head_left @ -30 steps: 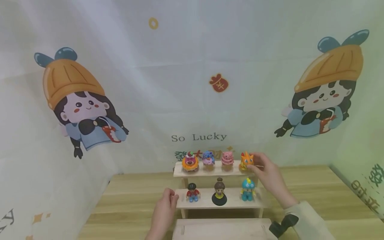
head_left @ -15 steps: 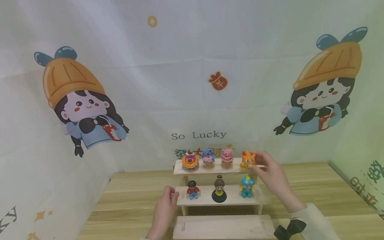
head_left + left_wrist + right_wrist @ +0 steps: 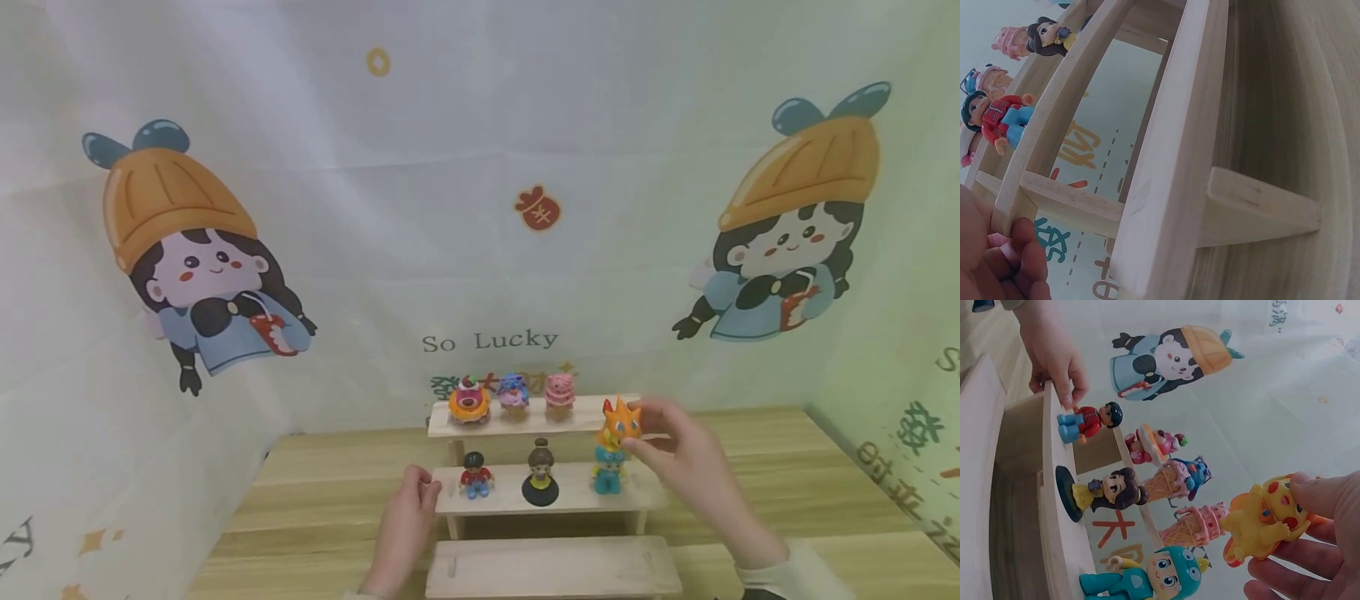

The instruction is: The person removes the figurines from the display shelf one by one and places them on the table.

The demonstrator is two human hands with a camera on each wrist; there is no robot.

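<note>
My right hand [image 3: 686, 454] pinches an orange and yellow toy figurine [image 3: 620, 423] between thumb and fingers, lifted off the stand. The right wrist view shows its yellow body and red cheek. In the head view it covers the top of a teal-suited figurine [image 3: 608, 477] on the middle tier. At that tier's left end, my left hand [image 3: 405, 523] grips the edge of the wooden stepped stand [image 3: 506, 500]; the left wrist view shows fingers curled round the board [image 3: 1007, 215]. A red-jacketed figurine [image 3: 476, 479] and a yellow-dressed doll [image 3: 540, 475] share the middle tier.
Three figurines line the top tier: one in an orange ring [image 3: 469, 404], a blue one [image 3: 513, 392] and a pink one [image 3: 559, 396]. A bare lower tier [image 3: 551, 567] faces me. The stand sits on a wood-grain table [image 3: 300, 500] before a printed cloth [image 3: 360, 250].
My right hand has raised the orange and yellow figurine off the right end of the top tier and brought it forward. My left hand keeps its grip on the stand.
</note>
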